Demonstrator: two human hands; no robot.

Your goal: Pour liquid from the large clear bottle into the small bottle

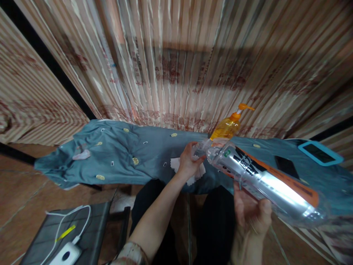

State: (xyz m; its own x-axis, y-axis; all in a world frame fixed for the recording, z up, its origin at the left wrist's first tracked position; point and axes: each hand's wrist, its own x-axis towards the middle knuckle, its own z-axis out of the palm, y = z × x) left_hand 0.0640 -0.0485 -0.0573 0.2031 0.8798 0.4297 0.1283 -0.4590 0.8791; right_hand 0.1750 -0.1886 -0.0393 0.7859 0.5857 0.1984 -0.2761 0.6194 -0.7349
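Note:
My right hand (252,209) supports a large clear plastic bottle (256,173) from below. This bottle has a silver, orange and black label and lies almost on its side, its neck pointing left. Close to that neck, my left hand (190,162) is closed around a small clear, see-through piece (201,149), whose exact kind I cannot make out. A white paper tissue (202,171) lies partly under my left hand. Just behind the bottle's neck stands a pump bottle (224,129) of yellow-orange liquid with an orange pump head.
A blue-grey patterned cloth (149,162) covers the narrow table. A blue-framed tablet (320,152) and a dark phone (286,165) lie at right, a pale crumpled item (82,154) at left. A stool (91,228) holds a white device (66,254) with a cable. Striped curtains (176,66) hang behind.

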